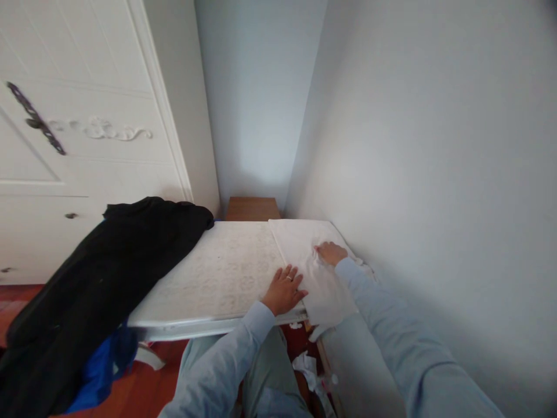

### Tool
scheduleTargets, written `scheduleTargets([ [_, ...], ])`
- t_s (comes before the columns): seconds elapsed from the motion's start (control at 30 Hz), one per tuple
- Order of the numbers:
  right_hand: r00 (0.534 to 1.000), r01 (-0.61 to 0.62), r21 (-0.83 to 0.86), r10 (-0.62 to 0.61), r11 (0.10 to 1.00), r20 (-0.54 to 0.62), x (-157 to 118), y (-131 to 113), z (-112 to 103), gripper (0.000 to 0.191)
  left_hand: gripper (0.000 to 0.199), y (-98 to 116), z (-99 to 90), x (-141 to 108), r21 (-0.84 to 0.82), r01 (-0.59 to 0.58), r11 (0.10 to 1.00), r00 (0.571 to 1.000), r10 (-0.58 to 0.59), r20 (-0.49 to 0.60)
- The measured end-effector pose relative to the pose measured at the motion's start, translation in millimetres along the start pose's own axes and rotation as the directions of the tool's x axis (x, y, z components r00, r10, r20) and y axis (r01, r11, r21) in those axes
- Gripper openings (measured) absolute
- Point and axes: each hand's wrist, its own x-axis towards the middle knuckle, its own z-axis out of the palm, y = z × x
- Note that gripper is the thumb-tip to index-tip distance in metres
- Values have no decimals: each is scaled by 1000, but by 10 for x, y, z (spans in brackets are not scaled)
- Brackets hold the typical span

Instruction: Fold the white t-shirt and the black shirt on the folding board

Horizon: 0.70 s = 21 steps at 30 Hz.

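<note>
A white cloth (328, 293) lies over the right end of a white table (226, 273) with a faint floral pattern, and its front part hangs past the table edge. My right hand (331, 253) is on the cloth with fingers curled and pinching it, so that small wrinkles gather at the fingertips. Lower and to the left, my left hand (285, 290) rests flat on the tabletop, fingers spread, a ring on one of them. Its thumb side reaches the cloth's left edge.
Black clothing (126, 267) drapes over the table's left end, with blue fabric (98, 371) below it. A white wardrobe (100, 104) stands at left, a brown wooden piece (252, 209) behind the table. The wall (426, 145) borders the right side. Crumpled white paper (307, 368) is underneath.
</note>
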Motion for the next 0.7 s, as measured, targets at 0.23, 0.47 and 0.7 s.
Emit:
scheduleTargets([
  [0.23, 990, 132, -24, -133, 991, -41, -78, -49, 143, 55, 42, -162, -14, -83, 45, 119, 992, 989, -114, -93],
  [0.47, 976, 167, -29, -170, 986, -138, -364, 378, 450, 60, 40, -326, -92, -157, 25, 114, 993, 991, -112, -71],
  [0.7, 982, 136, -32, -139, 990, -124, -432, 741, 512, 58, 42, -61, -60, -231, 18, 84, 996, 996, -84, 1],
])
